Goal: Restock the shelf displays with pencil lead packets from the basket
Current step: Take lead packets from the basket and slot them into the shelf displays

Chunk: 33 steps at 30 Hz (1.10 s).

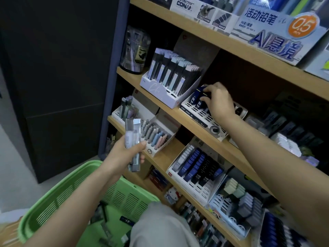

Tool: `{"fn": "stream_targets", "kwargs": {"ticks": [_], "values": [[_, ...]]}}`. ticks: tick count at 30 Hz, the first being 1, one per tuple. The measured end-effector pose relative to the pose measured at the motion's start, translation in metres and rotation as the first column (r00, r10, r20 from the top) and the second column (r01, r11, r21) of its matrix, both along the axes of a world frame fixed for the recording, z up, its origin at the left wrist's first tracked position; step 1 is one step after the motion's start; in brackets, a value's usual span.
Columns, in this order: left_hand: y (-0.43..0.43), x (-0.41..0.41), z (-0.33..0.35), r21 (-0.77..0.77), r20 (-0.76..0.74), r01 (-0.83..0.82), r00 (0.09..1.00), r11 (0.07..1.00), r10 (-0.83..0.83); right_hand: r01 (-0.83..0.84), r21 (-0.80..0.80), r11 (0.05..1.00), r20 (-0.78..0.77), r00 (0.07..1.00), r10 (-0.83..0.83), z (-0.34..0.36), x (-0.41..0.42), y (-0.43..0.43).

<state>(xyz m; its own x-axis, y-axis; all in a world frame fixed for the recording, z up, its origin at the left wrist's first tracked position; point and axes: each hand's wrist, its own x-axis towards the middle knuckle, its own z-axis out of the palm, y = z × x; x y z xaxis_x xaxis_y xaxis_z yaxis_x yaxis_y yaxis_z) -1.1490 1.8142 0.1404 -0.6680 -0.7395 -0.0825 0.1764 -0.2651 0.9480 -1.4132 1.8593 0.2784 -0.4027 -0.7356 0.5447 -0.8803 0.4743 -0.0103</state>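
2 bare hands are in view, each on lead packets. The right arm reaches out nearly straight, up and forward to the middle shelf (pixel 130 76). The right hand (pixel 219 102) is turned palm-down, its thumb and fingers curled over the top of a dark blue lead packet (pixel 200 91), pinching it. That packet stands tilted at the back of a white slotted display tray (pixel 201 118), directly beneath the fingertips, with another of the same kind just beside it. Just left of this hand sits a white display box (pixel 160 90) full of tall pale-and-black packets.

The left arm is bent, its forearm rising from the lower edge of the view. The left hand (pixel 124 154) is held lower and nearer the body than the right. Its thumb lies across the front and its fingers wrap behind a small bunch of slim grey and lilac packets (pixel 132 132). At least 2 of them stick up above the fist, and their lower ends hang out beneath it. Just right of this hand is a tray of pastel pens (pixel 156 138). Below the left forearm lies the green plastic basket (pixel 53 198), with a loose dark blue packet (pixel 127 220) and several grey packets (pixel 105 229) on its floor. Under the right forearm, a display of HB 0.5 lead boxes (pixel 195 168) sits on a lower shelf.
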Motion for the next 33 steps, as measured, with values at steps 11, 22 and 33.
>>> {"fn": "stream_targets", "kwargs": {"ticks": [11, 22, 33], "values": [[0.020, 0.007, 0.019, -0.062, 0.096, 0.070, 0.993, 0.996, -0.064, -0.401, 0.048, 0.915, 0.693, 0.673, 0.258, -0.064, 0.121, 0.030], [0.047, 0.001, 0.036, 0.006, 0.071, 0.128, 0.989, 0.992, -0.128, -0.187, -0.211, 0.959, 0.949, 0.196, 0.247, -0.055, 0.119, 0.056], [0.031, -0.012, 0.052, 0.095, -0.105, 0.105, 0.990, 0.990, -0.095, -0.258, -0.415, 0.873, 0.829, 0.288, 0.479, -0.025, 0.104, 0.042]]}}
